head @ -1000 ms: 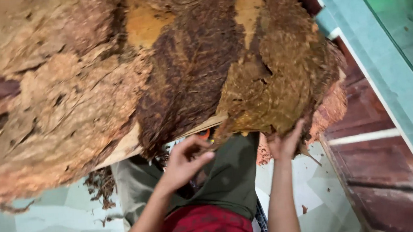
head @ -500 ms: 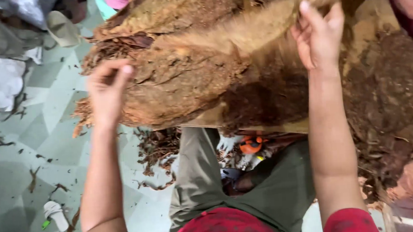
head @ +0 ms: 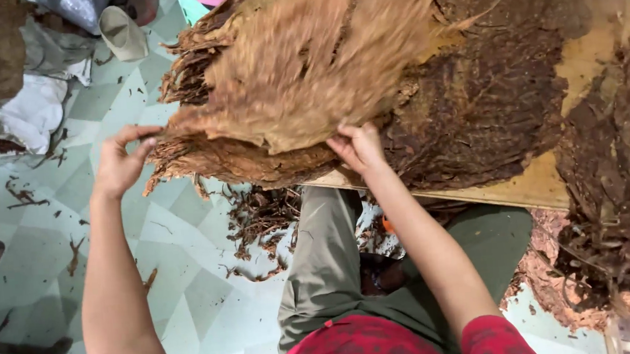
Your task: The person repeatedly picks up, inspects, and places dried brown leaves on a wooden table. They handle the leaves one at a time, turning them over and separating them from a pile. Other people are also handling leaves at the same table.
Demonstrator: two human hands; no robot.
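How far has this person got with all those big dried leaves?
Done, it seems: a flattened stack of dark brown leaves already lies on the wooden board. In hand: the right hand grips the edge of a lighter tan leaf, blurred, over the stack, while the left hand is open beside the pile's ragged end. Left: crumpled leaves heaped at the right and scraps on the tiled floor.

Head camera looks steeply down, close over the leaf-heaped board.

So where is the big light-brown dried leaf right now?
In the head view the light-brown leaf lies upper centre on the leaf pile over the wooden board, with the right hand at its lower edge.
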